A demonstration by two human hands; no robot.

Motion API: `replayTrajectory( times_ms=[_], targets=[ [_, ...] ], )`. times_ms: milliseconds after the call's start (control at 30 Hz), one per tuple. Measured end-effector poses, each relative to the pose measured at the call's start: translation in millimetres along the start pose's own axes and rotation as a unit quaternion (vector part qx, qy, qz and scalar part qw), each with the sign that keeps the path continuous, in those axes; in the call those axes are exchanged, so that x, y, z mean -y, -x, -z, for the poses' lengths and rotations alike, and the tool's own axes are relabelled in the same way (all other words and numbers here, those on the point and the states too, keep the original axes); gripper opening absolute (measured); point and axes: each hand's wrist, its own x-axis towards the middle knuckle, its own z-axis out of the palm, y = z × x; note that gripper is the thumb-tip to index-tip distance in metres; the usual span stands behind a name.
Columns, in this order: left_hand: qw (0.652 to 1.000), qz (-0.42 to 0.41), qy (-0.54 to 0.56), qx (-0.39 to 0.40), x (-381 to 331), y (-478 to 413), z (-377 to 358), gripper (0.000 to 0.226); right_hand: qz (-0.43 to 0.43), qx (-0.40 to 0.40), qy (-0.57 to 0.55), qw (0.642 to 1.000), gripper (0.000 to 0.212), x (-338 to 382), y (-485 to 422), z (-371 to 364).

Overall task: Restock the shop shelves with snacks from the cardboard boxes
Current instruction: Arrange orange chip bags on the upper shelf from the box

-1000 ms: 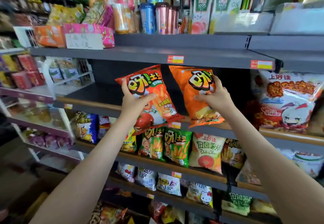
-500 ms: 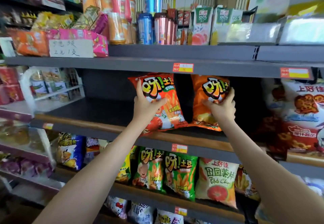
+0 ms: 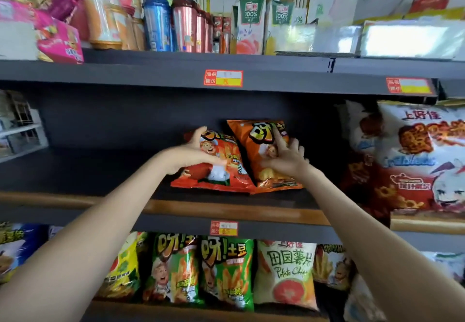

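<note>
On the middle shelf [image 3: 75,170], left of the big white bag [image 3: 422,160], two crisp bags lean — left hand [image 3: 191,154] cups the red bag [image 3: 221,170], right hand [image 3: 286,155] presses the orange bag [image 3: 261,150]. Light, puffy, slippery — hold by the edges

Centre of the frame, two snack bags sit on the middle shelf [image 3: 75,170]: the left bag [image 3: 221,168] leaning back, the right bag [image 3: 261,153] overlapping its right edge. Left hand [image 3: 193,153] rests on the left bag, right hand [image 3: 286,158] on the right. Large bags [image 3: 415,155] stand far right; a bag row [image 3: 226,271] lines the shelf below.
</note>
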Motion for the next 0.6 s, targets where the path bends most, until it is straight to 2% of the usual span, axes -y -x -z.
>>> replayTrajectory(
  times_ms=[67,133,233,367,500,600],
  targets=[
    [0.999,0.008,-0.012,0.03,7.4,-2.0,3.9,0.112,0.01,0.011,0.001,1.0,0.096,-1.6,-5.0,-1.7],
    [1.0,-0.014,-0.003,0.015,12.6,-6.0,3.7,0.105,0.022,-0.019,-0.005,1.0,0.096,-5.8,-11.3,-3.5],
    [0.997,-0.066,-0.006,-0.031,17.6,-15.2,2.3,0.096,0.014,-0.105,-0.032,0.994,0.096,-10.8,-18.2,-11.4],
    [0.986,-0.084,-0.042,-0.137,16.9,-25.9,5.8,0.106,-0.037,-0.209,-0.03,0.977,0.09,-14.5,-27.9,-19.8],
    [0.974,-0.106,-0.033,-0.195,14.5,-30.4,4.9,0.103,-0.035,-0.254,0.004,0.967,0.081,-17.0,-42.8,-12.6],
    [0.973,-0.12,-0.039,-0.196,10.6,-30.0,-1.4,0.103,-0.017,-0.229,0.002,0.973,0.091,-23.9,-52.7,-11.8]
  ],
)
